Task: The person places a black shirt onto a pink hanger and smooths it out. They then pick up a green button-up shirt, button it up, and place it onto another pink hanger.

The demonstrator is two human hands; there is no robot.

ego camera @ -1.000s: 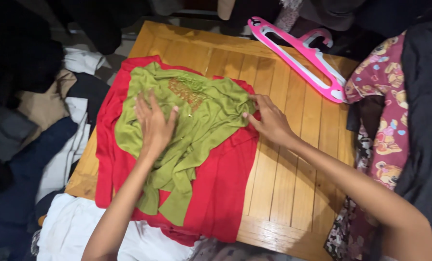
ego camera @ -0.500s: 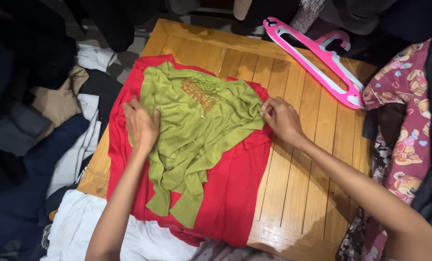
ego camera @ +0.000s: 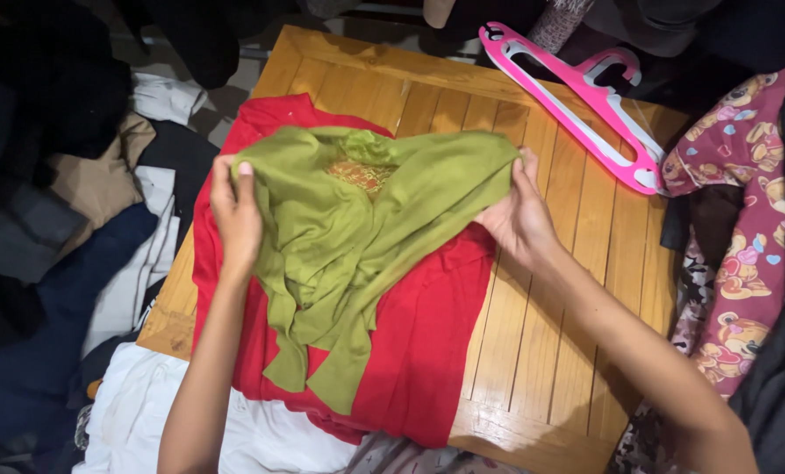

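A green garment (ego camera: 357,237) with gold embroidery near its neck hangs lifted between both my hands above a red garment (ego camera: 427,333) spread flat on a wooden table (ego camera: 550,325). My left hand (ego camera: 234,215) grips the green garment's left upper edge. My right hand (ego camera: 519,215) pinches its right upper edge. The green cloth's lower part drapes down in folds and still rests on the red garment.
A pink plastic hanger (ego camera: 585,101) lies at the table's far right corner. Piles of dark, white and tan clothes (ego camera: 103,228) sit to the left. A patterned maroon cloth (ego camera: 743,237) is at the right, and white fabric (ego camera: 146,412) lies at the near left.
Both hands were pressing flat on the green garment; now they have gripped its upper corners and lifted it off the red garment.
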